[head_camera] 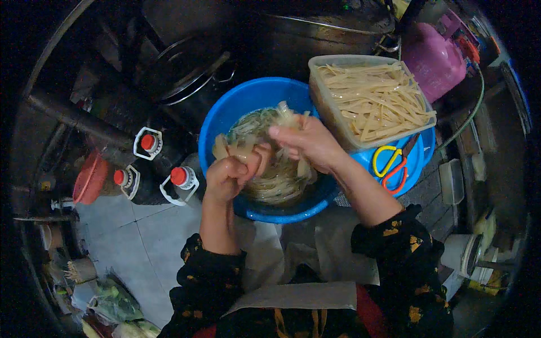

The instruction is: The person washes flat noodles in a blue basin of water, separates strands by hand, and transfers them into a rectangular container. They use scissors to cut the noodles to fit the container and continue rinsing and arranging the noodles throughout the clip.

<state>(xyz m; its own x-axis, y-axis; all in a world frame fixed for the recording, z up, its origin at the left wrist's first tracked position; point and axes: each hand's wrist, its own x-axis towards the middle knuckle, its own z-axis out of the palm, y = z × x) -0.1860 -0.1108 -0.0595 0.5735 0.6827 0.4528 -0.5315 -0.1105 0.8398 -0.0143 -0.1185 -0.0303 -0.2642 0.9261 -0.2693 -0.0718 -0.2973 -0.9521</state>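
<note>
A round blue plastic basin stands before me, with wet, wide flat noodles lying in liquid inside it. Over its left part, my left hand is closed around some of the noodle strips, whose ends stick out past the fingers. My right hand grips another bunch above the basin's right part, with strips showing above and below the fist. At the upper right, a translucent plastic tub is heaped with pale flat noodles. Scissors with yellow and red handles lie on a blue surface below that tub.
Large bottles with red caps stand on the left beside a red plastic basket. A pink container is at the upper right. Metal pots are behind the basin. Bagged greens lie at the lower left.
</note>
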